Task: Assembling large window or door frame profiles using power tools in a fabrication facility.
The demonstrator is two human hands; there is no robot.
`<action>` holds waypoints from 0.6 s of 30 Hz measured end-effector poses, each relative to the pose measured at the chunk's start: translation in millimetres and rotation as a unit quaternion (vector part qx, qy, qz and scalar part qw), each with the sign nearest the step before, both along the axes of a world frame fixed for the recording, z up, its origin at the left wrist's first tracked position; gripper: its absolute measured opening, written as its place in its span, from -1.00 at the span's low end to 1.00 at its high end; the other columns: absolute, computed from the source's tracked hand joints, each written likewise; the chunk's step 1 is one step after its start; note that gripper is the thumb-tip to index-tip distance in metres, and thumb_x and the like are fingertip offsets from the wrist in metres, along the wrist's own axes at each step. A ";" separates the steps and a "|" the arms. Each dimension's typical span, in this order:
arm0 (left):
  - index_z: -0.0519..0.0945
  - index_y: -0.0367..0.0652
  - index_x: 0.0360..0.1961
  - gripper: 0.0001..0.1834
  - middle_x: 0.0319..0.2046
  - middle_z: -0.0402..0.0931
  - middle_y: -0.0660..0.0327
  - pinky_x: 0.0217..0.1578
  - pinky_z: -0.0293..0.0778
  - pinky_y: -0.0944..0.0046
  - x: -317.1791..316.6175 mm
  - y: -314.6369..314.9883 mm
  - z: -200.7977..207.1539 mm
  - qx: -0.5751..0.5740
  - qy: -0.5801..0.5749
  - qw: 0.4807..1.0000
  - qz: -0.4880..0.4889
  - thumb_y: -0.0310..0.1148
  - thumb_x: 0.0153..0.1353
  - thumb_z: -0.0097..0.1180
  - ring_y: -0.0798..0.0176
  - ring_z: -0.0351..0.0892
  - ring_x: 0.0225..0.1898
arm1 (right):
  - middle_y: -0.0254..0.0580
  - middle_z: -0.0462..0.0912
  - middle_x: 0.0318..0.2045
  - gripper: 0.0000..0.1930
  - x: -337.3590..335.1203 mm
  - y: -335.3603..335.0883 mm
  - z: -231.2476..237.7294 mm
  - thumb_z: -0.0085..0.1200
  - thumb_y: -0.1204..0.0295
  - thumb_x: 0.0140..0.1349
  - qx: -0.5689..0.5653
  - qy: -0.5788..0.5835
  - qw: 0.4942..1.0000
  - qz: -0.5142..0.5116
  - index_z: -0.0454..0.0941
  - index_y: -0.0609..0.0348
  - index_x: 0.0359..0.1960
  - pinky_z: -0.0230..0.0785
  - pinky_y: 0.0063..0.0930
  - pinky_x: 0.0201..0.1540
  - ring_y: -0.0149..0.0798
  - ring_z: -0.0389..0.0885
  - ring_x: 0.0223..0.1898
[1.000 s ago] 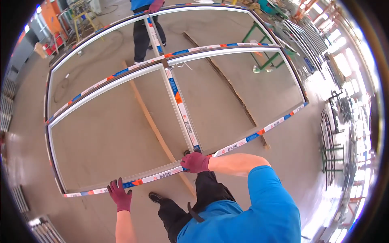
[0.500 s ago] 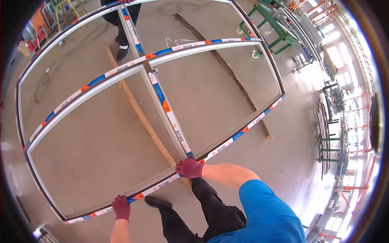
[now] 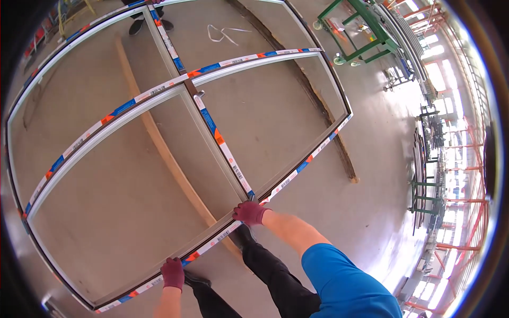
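A large window frame (image 3: 219, 139) with dark outer edges and crossing bars fills the view, held above the floor. White, blue and orange tape strips run along its members. Near the centre crossing sits a small metal handle (image 3: 199, 95). My left hand (image 3: 173, 273), in a maroon glove, is closed on the near edge, toward the left corner. My right hand (image 3: 249, 212), gloved alike, grips that same edge where the middle bar meets it. Part of each hand's fingers is hidden. At the far edge, another person's gloved hand (image 3: 156, 1) touches the frame.
A pale wooden batten (image 3: 159, 140) and a dark, rough one (image 3: 313, 98) lie on the floor beneath the frame. White strapping (image 3: 225, 34) lies at the far side. A green wheeled cart (image 3: 366, 40) stands far right, with racks of long profiles (image 3: 427, 183) along the right.
The frame has shifted left and turned slightly over the battens, its near-left corner coming closer. Both my hands stay on its edge. My feet and the other person's have moved.
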State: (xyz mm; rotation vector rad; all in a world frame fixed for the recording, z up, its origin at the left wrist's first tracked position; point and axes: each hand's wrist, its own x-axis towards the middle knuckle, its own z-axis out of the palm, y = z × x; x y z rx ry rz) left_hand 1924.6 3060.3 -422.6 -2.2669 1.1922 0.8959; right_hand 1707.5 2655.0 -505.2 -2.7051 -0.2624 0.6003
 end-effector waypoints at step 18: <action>0.64 -0.10 -0.01 -0.74 -0.19 0.62 0.08 -0.27 0.66 -0.04 12.3 -14.4 34.2 -0.041 0.069 0.996 -0.034 -0.32 0.33 0.10 0.01 0.76 -0.20 | -0.01 0.56 0.34 -0.42 -10.7 267.2 -80.1 0.14 0.00 0.38 0.009 0.057 0.887 -0.458 0.53 0.04 0.32 0.31 0.01 0.44 0.06 0.48 0.39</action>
